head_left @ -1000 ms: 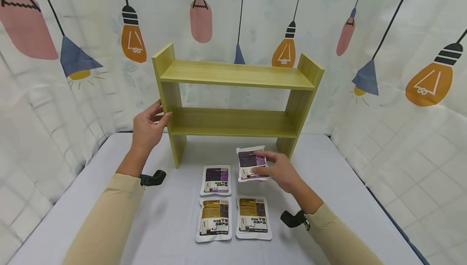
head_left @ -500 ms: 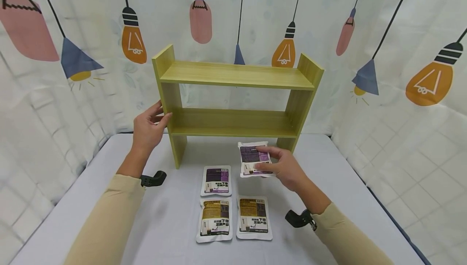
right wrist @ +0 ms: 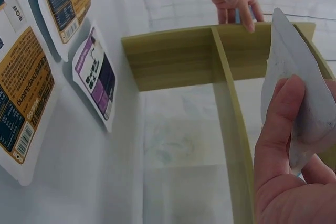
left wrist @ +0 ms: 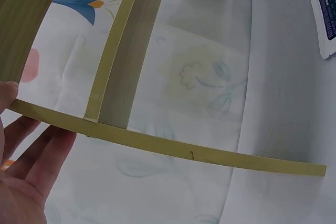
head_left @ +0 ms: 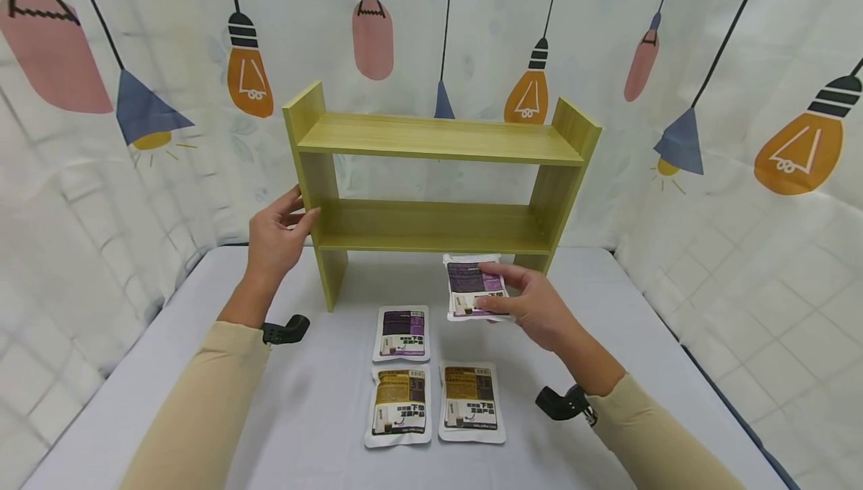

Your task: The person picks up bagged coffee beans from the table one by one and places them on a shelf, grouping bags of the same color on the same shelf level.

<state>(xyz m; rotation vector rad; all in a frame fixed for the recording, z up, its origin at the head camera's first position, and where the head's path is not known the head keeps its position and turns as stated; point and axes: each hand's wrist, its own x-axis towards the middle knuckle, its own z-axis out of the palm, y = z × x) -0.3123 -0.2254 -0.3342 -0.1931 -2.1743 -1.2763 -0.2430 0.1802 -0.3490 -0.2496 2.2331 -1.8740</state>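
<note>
A yellow-green wooden shelf (head_left: 438, 138) with two boards stands at the back of the table. My left hand (head_left: 273, 239) grips its left side panel (head_left: 315, 175); in the left wrist view the fingers (left wrist: 31, 153) curl behind the panel's edge (left wrist: 157, 145). My right hand (head_left: 533, 306) holds a purple-labelled pouch (head_left: 472, 285) lifted off the table, just in front of the lower board. The right wrist view shows the pouch's white back (right wrist: 294, 82) pinched by my thumb (right wrist: 278, 124).
Three pouches lie flat on the grey table (head_left: 135, 400): one purple (head_left: 401, 333), two orange-brown (head_left: 399, 405) (head_left: 470, 400). A curtain (head_left: 742, 100) printed with lamps surrounds the table on three sides. Both shelf boards are bare.
My right hand has raised the purple pouch and carried it back and slightly right, toward the lower shelf board. My left hand stays on the side panel.
</note>
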